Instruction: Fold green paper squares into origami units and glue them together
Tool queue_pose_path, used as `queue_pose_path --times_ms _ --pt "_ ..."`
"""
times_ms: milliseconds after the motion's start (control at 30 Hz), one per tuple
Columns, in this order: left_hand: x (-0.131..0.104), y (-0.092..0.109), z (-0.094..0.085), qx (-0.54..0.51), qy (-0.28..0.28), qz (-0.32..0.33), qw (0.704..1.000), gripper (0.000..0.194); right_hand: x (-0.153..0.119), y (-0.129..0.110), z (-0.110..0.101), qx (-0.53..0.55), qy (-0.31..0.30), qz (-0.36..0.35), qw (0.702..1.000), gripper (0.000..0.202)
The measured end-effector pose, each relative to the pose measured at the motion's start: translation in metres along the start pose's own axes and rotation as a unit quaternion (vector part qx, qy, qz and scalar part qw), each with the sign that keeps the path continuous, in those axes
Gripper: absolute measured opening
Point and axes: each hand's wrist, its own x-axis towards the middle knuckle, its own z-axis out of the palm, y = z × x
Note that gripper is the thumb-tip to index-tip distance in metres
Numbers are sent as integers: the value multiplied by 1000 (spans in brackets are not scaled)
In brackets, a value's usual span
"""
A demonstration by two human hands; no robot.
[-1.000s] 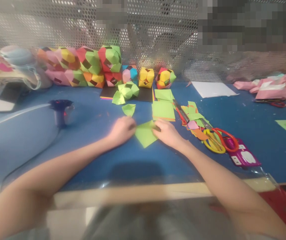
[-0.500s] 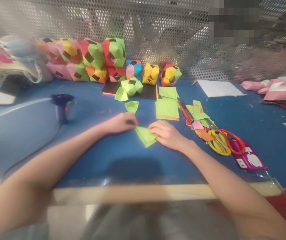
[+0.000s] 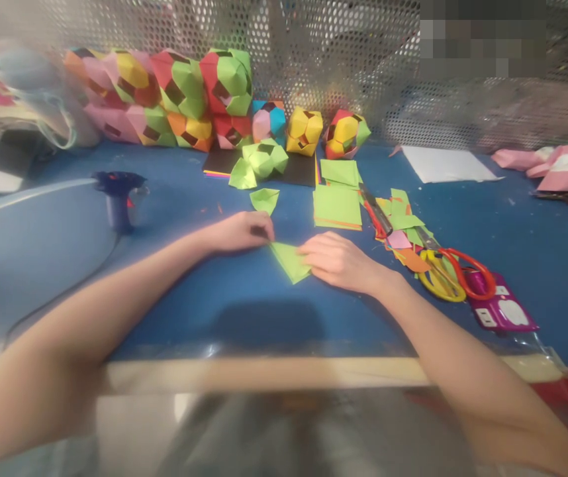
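Note:
A light green paper [image 3: 290, 262], folded to a triangle with its tip toward me, lies on the blue table between my hands. My left hand [image 3: 247, 231] pinches its left corner. My right hand [image 3: 332, 261] is closed on its right side, the fingertips over the edge. Just beyond my left hand lies a small folded green piece [image 3: 265, 199]. Farther back, a joined green paper shape [image 3: 265, 159] rests on dark sheets [image 3: 300, 173]. Square green sheets [image 3: 337, 207] are stacked beyond my right hand.
Colourful paper balls [image 3: 179, 83] line the perforated back panel. A glue gun [image 3: 119, 202] stands at left with its cord. At right are paper scraps [image 3: 400, 222], a red-handled cutter [image 3: 377, 215], yellow scissors [image 3: 441, 281], red scissors [image 3: 471, 273] and a purple packet [image 3: 506, 310].
The view has shifted, so the table items appear slightly higher in the picture. Both hands keep their hold on the green triangle, with little movement.

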Motion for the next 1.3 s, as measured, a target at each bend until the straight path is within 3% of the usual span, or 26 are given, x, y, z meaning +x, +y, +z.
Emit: queue_pose_path --times_ms 833,933,1133,1300 --pt "1 3 2 16 2 39 999 9 1 -9 -11 -28 -32 -21 999 19" --pt "2 11 6 54 19 37 998 11 2 -10 -13 -33 -39 -22 998 20" --pt "3 36 26 202 94 -52 973 38 3 -11 -14 -40 -59 -19 997 21" --pt "0 42 33 254 76 -42 963 40 3 -11 -13 -45 -62 -24 997 20"
